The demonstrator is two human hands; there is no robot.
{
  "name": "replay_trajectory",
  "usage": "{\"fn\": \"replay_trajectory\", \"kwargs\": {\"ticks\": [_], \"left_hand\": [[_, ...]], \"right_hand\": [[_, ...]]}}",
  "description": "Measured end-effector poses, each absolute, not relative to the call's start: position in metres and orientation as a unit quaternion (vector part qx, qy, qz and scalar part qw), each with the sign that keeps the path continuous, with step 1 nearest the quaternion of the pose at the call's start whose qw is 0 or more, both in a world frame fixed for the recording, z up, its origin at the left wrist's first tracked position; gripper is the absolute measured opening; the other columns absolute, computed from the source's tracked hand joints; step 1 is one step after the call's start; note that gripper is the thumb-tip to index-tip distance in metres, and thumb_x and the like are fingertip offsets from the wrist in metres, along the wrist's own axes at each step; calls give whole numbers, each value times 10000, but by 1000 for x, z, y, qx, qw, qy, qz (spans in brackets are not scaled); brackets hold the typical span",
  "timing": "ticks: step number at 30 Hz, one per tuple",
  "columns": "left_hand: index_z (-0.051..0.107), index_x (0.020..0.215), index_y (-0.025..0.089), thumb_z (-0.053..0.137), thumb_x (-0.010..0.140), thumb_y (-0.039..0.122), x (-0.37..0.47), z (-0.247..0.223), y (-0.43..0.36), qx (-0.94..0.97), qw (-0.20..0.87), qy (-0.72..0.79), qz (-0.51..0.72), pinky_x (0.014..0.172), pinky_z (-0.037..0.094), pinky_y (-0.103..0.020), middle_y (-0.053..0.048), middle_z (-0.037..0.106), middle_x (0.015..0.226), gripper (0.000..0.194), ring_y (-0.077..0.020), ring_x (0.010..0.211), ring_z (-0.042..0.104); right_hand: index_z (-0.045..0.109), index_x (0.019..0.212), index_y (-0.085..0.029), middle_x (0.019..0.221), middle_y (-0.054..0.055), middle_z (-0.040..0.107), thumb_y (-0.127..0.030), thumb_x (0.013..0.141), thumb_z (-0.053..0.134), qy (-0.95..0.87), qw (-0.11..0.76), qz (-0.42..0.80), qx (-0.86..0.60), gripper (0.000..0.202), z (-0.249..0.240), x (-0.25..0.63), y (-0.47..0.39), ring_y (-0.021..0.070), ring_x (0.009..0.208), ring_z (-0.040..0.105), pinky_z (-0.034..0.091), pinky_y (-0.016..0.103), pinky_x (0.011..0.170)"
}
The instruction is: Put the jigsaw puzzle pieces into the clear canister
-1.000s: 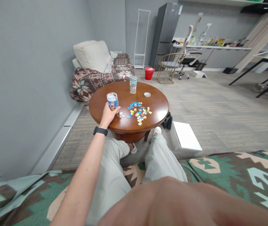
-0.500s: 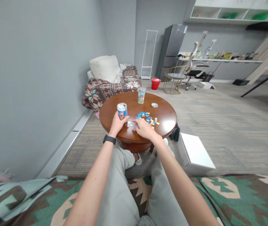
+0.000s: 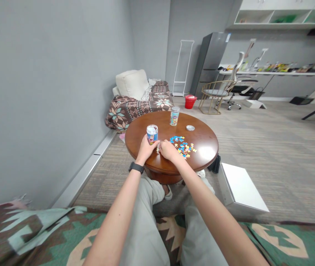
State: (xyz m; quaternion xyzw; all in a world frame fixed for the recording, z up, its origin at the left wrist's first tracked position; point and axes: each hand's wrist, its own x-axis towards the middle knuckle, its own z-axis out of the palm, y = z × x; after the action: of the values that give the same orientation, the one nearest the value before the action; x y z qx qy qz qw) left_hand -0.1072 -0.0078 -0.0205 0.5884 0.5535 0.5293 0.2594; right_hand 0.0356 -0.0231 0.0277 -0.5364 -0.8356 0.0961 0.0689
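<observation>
My left hand [image 3: 146, 149] is wrapped round a lidless clear jar [image 3: 152, 135] with a colourful cartoon label, upright on the round wooden table. Close against its right side, my right hand [image 3: 168, 150] has its fingers pinched together. A pale jigsaw piece [image 3: 157, 150] shows at those fingertips, partly hidden. Loose blue and yellow jigsaw pieces [image 3: 184, 148] lie scattered to the right of my right hand. Farther back stands a second jar [image 3: 174, 116] with its silver lid on. A loose silver lid [image 3: 190, 128] lies flat to the right of that jar.
The round table [image 3: 140, 123] has a glossy brown top. On the floor to its right is a white box [image 3: 243, 186]. Behind the table are a patterned sofa [image 3: 135, 107], a red bin [image 3: 190, 101] and a gold-framed chair [image 3: 215, 94].
My right hand has moved left, from over the loose pieces to beside the open jar, and its fingers have closed. The whole view has shifted slightly; my left hand keeps the jar.
</observation>
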Motion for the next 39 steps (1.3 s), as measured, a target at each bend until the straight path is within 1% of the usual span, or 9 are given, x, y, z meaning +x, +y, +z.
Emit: {"fn": "replay_trajectory", "kwargs": {"ticks": [7,12,15,17,19,24,28,32,39], "left_hand": [[558,1067,146,775,740,361,-107,-19,-7,584,258,554,534,947,475,-389,-117,663,1060,449,-252,1034,625],[559,1072,159,780,734,363,-108,-21,-7,579,262,556,535,939,475,-384,-102,663,1054,452,-249,1029,627],[559,1059,163,781,731,358,-108,-24,-5,566,260,562,544,918,480,-376,-91,662,1032,442,-241,999,633],[552,1049,163,769,739,351,-109,-26,-3,549,255,568,558,913,480,-377,-87,657,1016,422,-237,985,633],[542,1035,165,749,752,349,-110,-28,-2,533,248,571,573,910,479,-381,-85,651,1003,396,-235,976,632],[536,1012,178,747,747,356,-111,-31,0,519,249,567,589,907,479,-376,-69,647,986,382,-229,971,631],[536,1002,175,755,737,377,-111,-31,-1,519,251,568,587,895,482,-375,-70,648,974,399,-230,956,631],[548,1043,168,751,747,388,-110,-29,-2,530,254,559,585,915,477,-378,-87,657,1014,421,-233,980,634],[561,1053,168,760,743,378,-109,-26,-6,532,266,560,577,948,471,-386,-100,661,1047,423,-243,1025,633]], "right_hand": [[733,994,-122,1038,127,760,-49,892,519,-837,85,159,-517,248,28,35,-11,205,976,705,464,225,826],[734,965,-121,939,112,767,-70,823,598,-837,116,145,-514,203,22,39,-8,207,859,705,452,229,714],[749,878,-137,910,112,762,-192,847,654,-845,131,142,-500,114,19,38,-12,216,868,697,462,245,737],[757,877,-149,948,125,756,-320,841,713,-844,143,138,-498,180,16,34,-15,235,927,691,476,266,787],[760,907,-162,995,131,750,-371,802,765,-837,157,134,-507,234,13,28,-19,248,967,687,487,285,820],[750,803,-193,876,73,764,-202,817,727,-832,159,194,-495,28,8,14,-21,208,871,713,502,255,772],[731,827,-174,864,49,771,-60,772,703,-820,201,244,-478,130,8,21,-14,169,830,718,511,232,774],[740,874,-143,809,50,771,-63,762,705,-778,251,284,-502,143,12,47,0,151,761,718,521,215,713],[765,704,-150,707,27,763,-79,711,748,-793,167,335,-480,73,8,70,14,129,639,667,480,185,603]]}}
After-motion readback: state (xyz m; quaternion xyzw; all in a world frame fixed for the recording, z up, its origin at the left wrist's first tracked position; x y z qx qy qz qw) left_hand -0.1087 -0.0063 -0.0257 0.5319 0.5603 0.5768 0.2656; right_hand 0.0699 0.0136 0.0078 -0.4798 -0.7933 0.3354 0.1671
